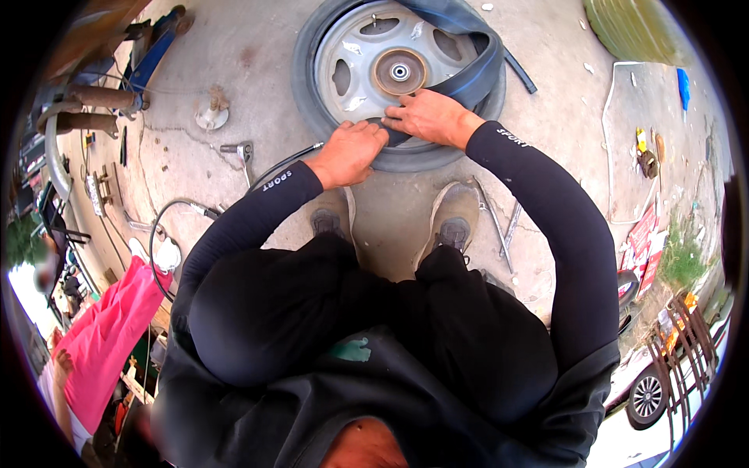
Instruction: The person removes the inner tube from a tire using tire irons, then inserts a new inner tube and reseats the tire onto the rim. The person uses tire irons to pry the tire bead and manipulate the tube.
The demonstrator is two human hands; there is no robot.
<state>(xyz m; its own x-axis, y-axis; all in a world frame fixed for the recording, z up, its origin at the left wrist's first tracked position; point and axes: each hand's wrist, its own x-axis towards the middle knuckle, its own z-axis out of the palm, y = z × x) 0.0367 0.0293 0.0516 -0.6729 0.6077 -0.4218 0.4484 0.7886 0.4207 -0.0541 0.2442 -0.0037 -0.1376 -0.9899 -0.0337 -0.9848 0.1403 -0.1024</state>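
A wheel lies flat on the concrete: a black tyre (309, 86) around a grey steel rim (360, 72) with a rusty hub (399, 72). A black inner tube (476, 66) bulges out of the tyre on the right side. My left hand (349, 152) is closed over the tyre's near edge, fingers curled down. My right hand (427, 115) presses on the tube and tyre bead right beside it, fingers tucked toward the rim. Both arms wear black sleeves. My shoes (452, 214) stand just below the wheel.
Metal tyre levers (499, 226) lie by my right shoe. An air hose (168, 214) and a small tool (240, 150) lie to the left. A person in pink (109, 335) stands at lower left. A car (663, 382) is at lower right.
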